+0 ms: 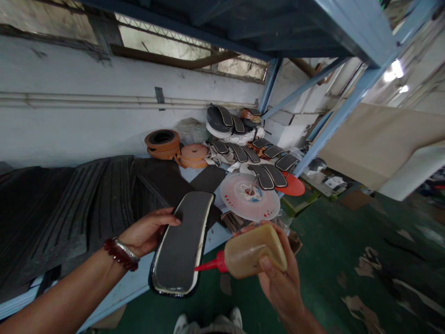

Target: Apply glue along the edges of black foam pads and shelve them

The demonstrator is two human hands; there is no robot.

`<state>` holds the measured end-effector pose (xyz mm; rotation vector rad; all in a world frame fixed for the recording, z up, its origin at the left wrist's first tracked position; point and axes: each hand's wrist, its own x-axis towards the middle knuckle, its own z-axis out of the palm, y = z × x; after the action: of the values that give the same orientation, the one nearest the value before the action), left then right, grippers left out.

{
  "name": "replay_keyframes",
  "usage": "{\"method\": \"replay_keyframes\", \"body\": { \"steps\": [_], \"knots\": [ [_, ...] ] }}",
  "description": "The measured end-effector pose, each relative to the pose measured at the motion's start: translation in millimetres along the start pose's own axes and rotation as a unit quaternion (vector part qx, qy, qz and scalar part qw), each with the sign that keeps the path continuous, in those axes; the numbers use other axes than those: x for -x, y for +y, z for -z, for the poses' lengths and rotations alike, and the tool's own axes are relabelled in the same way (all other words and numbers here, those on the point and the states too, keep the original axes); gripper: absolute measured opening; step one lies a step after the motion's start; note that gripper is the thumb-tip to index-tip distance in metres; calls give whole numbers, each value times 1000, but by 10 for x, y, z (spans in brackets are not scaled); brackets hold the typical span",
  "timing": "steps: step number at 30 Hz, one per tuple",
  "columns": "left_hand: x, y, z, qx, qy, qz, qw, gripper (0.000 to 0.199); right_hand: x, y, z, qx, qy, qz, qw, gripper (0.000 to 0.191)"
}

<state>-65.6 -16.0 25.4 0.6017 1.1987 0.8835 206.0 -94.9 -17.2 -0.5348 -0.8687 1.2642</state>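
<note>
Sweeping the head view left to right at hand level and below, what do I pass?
Stacked dark sheets → left hand → dark elongated pad → red-nozzled bottle → floor scraps.

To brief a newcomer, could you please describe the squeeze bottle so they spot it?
Before the blue bench, find the right hand. It holds the squeeze bottle; unlike the dark pad in the left hand, it is amber with a pointed red nozzle.
</note>
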Motion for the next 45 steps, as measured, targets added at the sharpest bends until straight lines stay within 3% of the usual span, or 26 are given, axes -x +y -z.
{"method": "replay_keyframes", "body": {
  "steps": [9, 12, 15, 17, 20, 24, 31, 36, 42, 45],
  "knots": [
    [11, 10, 70, 53, 43, -11, 998, 19, 117, 144, 14, -7, 69, -30, 997, 51],
    [27, -12, 68, 55, 59, -21, 997, 19, 139, 247, -19, -52, 112, -139, 983, 40],
    [53, -84, 7, 50, 46, -25, 997, 18, -20, 291, -104, -118, 145, -244, 952, 40],
    [78, -147, -63, 49, 14, -16, 999, 18, -218, 273, -160, -117, 149, -208, 960, 42],
    [118, -235, -177, 46, -33, -3, 998, 18, -530, 223, -198, -48, 123, -59, 990, 42],
    [138, -308, -268, 43, -66, 10, 997, 18, -746, 228, -151, 48, 122, 33, 991, 47],
    [74, -330, -276, 38, -56, 8, 998, 18, -525, 309, -16, 112, 103, 47, 987, 58],
    [73, -318, -289, 42, -18, 10, 999, 18, -451, 116, 64, 119, 10, -10, 993, 51],
    [91, -300, -407, 44, -49, 5, 998, 18, -640, -103, 164, 219, 14, 103, 970, 50],
    [56, -291, -480, 42, -47, -4, 998, 19, -603, -59, 226, 186, 23, 82, 979, 53]
  ]
}}
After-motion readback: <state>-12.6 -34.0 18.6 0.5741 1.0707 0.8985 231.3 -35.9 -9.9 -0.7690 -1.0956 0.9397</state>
